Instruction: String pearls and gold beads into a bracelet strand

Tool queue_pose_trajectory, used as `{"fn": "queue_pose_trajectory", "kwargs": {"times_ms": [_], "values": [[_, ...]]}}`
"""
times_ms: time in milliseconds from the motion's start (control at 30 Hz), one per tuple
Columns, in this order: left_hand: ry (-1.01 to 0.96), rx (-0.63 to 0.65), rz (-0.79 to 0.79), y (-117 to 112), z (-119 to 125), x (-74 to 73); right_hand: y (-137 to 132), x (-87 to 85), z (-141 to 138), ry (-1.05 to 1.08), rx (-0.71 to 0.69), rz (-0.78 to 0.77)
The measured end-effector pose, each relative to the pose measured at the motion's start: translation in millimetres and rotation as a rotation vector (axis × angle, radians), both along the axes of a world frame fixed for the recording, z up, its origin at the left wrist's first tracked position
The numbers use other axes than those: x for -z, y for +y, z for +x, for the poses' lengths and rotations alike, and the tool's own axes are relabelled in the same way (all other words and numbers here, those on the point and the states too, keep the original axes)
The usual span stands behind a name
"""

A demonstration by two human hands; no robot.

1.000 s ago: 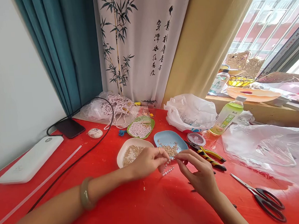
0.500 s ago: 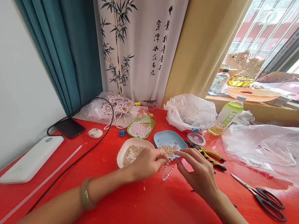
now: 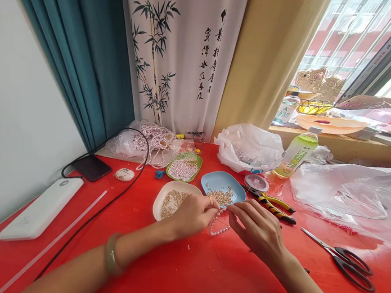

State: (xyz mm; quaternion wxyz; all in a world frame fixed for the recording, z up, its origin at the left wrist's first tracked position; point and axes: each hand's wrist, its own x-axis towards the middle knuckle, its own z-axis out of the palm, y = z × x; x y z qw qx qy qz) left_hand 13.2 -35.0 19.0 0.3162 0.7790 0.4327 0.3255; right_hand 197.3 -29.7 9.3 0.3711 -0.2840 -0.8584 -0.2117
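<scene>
A small loop of pale pink pearl beads, a bead strand (image 3: 219, 232), hangs between my two hands just over the red table. My left hand (image 3: 192, 215) is closed in a pinch on its upper left part. Opposite it, my right hand (image 3: 257, 223) has thumb and fingertips pinched together at the strand's right end; what exactly sits between the tips is too small to tell. Right behind the fingers lies a blue dish (image 3: 211, 177) with small gold beads. A cream dish (image 3: 157, 206), also holding gold beads, is partly hidden by my left hand.
A green dish (image 3: 199, 163) holds pink pearls, with pearl strands (image 3: 154, 138) behind. Yellow-black pliers (image 3: 276, 208) and scissors (image 3: 342, 254) lie to the right, near a drink bottle (image 3: 297, 153) and plastic bags (image 3: 249, 146). A black cable (image 3: 118, 195) crosses the left side.
My right hand's fingers have closed from a looser, spread pose into a pinch by the strand. The bead loop has swung wider toward the right; my left hand has hardly moved.
</scene>
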Motion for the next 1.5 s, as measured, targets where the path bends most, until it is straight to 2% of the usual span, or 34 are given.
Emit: {"fn": "queue_pose_trajectory", "kwargs": {"times_ms": [167,300,467,600,933,1067,1267,1500], "values": [[0.037,0.003,0.071,0,1,1.0,3,2.1,-1,0.022,-0.012,-0.058],[0.078,-0.016,0.106,1,-1,2.0,3,0.7,-2,0.148,0.017,-0.119],[0.113,-0.035,0.017,3,-4,-1.2,3,0.5,-4,0.322,0.050,-0.276],[0.134,-0.066,-0.040,5,-5,-0.9,2,2.2,-6,0.329,0.002,-0.329],[-0.320,0.125,-0.348,7,0,1.7,0,3.8,-8,0.346,-0.010,-0.362],[-0.306,0.101,-0.403,10,1,9.8,1,6.8,-10,0.346,-0.025,-0.357],[-0.348,0.051,-0.403,11,1,13.2,-2,0.3,-8,0.447,-0.063,-0.473],[-0.351,0.052,-0.386,10,1,10.8,-3,2.6,-8,0.334,-0.070,-0.396]]}}
